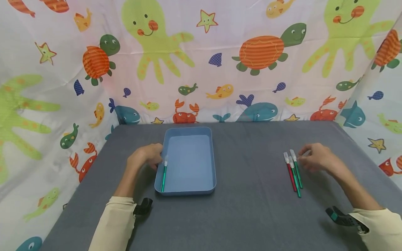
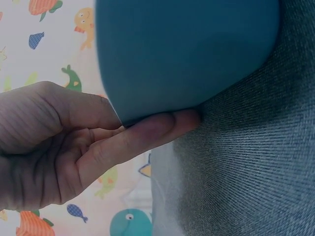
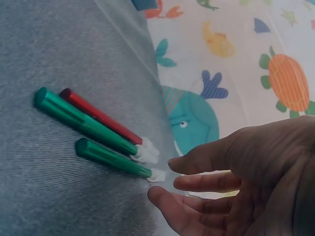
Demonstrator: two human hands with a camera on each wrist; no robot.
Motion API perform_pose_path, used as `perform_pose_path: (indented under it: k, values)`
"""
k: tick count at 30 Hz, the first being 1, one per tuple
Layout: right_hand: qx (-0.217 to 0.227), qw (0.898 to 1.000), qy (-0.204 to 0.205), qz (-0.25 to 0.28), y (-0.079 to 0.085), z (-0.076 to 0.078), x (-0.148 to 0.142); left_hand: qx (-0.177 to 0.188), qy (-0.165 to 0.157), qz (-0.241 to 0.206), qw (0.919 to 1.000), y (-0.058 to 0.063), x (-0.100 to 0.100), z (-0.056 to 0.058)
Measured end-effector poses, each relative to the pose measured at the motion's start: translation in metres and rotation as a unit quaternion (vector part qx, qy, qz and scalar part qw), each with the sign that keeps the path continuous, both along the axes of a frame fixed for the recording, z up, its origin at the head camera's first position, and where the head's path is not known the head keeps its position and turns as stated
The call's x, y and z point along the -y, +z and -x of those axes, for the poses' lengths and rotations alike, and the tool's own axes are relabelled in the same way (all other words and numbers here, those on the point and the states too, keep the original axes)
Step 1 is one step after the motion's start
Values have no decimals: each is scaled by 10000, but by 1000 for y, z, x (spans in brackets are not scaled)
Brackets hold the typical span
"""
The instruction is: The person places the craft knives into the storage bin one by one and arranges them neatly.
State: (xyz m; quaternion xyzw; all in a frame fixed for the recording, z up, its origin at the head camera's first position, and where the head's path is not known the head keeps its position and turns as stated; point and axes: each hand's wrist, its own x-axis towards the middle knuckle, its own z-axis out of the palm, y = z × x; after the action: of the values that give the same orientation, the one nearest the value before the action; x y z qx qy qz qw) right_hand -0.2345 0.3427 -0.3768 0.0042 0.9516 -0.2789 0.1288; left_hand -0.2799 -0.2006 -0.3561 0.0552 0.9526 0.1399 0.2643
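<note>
My left hand (image 1: 150,154) grips the left wall of a shallow blue tray (image 1: 192,157), thumb at the rim and fingers along the outside in the left wrist view. Inside the tray, along its left side, lies one green craft knife (image 1: 164,178) with a clear cap. To the right, three capped craft knives lie close together on the cloth: a red one (image 3: 103,118) and two green ones, the longer-looking green knife (image 3: 64,108) with a knurled grip and another green knife (image 3: 110,157). Beside their capped ends, my right hand (image 1: 315,157) hovers with fingers parted, holding nothing.
A grey cloth (image 1: 245,209) covers the table. Behind it and along both sides hangs a white curtain (image 1: 194,69) printed with sea animals. Each wrist wears a black band, such as the right band (image 1: 343,219), below a cream sleeve.
</note>
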Motion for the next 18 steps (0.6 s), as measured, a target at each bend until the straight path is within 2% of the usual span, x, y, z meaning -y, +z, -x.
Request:
perform_pose_path:
  k: [10,18]
  values:
    - [196,9987,-113,-452,-7,-1,10,-36,-32,45,10000,2,-1,0]
    - [238,9951,-287,-917,-8,-1,16,122,13,109,9999,0,0,0]
